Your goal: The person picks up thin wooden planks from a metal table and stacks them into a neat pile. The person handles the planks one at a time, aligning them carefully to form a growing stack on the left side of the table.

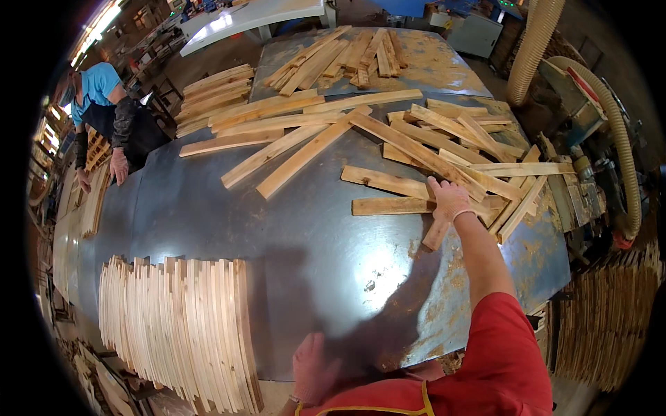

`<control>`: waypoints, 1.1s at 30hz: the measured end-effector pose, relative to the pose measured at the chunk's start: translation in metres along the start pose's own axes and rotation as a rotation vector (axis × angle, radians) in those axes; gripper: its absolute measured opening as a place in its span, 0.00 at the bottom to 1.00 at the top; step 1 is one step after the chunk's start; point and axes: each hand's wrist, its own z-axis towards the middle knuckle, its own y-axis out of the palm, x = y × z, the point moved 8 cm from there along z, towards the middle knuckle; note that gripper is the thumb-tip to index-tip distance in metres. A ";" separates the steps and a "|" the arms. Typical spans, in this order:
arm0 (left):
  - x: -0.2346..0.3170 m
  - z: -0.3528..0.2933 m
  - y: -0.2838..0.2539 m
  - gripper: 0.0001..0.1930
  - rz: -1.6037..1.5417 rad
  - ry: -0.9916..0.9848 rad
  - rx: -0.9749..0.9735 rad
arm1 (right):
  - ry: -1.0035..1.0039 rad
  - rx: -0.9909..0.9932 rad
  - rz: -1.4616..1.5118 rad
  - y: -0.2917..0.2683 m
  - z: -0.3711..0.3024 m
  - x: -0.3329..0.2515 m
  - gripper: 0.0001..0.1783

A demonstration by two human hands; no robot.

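Observation:
Several rough wooden slats lie in a loose pile on the dark metal table. My right hand reaches into the pile, its fingers bent over a slat; one short slat end sticks out beneath the wrist. Which slat the fingers grip is partly hidden by the hand. Low in the view, near the table's front edge and my body, my left hand is slightly blurred, its fingers apart with nothing in them. To its left, a tight row of pale slats stands side by side.
More slats lie at the table's far end amid sawdust. A co-worker leans over boards at the left. Ribbed hoses and a machine flank the right side. Stacked wood stands at the lower right.

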 end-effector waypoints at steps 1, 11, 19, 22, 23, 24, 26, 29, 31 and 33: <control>0.008 0.008 0.000 0.46 -0.015 -0.008 -0.030 | -0.055 -0.112 0.059 -0.008 -0.003 -0.013 0.48; 0.006 0.049 0.053 0.39 -1.220 -0.349 -0.235 | -0.027 -0.848 2.019 0.070 -0.151 -0.240 0.35; -0.120 -0.033 -0.023 0.38 -0.643 -0.509 0.142 | -0.034 -0.702 1.618 0.121 -0.221 -0.346 0.23; -0.175 -0.069 -0.039 0.36 -0.662 -0.527 0.325 | -0.202 -0.564 1.112 0.098 -0.272 -0.407 0.37; -0.184 -0.075 -0.043 0.35 -0.684 -0.519 0.351 | -0.224 -0.619 1.019 0.100 -0.286 -0.434 0.39; -0.189 -0.079 -0.051 0.34 -0.706 -0.508 0.374 | -0.285 -0.610 0.933 0.094 -0.297 -0.464 0.40; -0.196 -0.083 -0.067 0.31 -0.705 -0.448 0.447 | -0.394 -0.590 0.755 0.083 -0.314 -0.512 0.43; -0.194 -0.080 -0.077 0.28 -0.827 -0.482 0.436 | -0.824 -0.935 0.991 0.104 -0.309 -0.554 0.48; -0.187 -0.073 -0.076 0.26 -0.912 -0.488 0.410 | -0.723 -1.232 1.355 0.105 -0.309 -0.528 0.51; -0.171 -0.077 -0.075 0.25 -0.932 -0.412 0.434 | -0.505 -1.326 1.640 0.100 -0.316 -0.492 0.52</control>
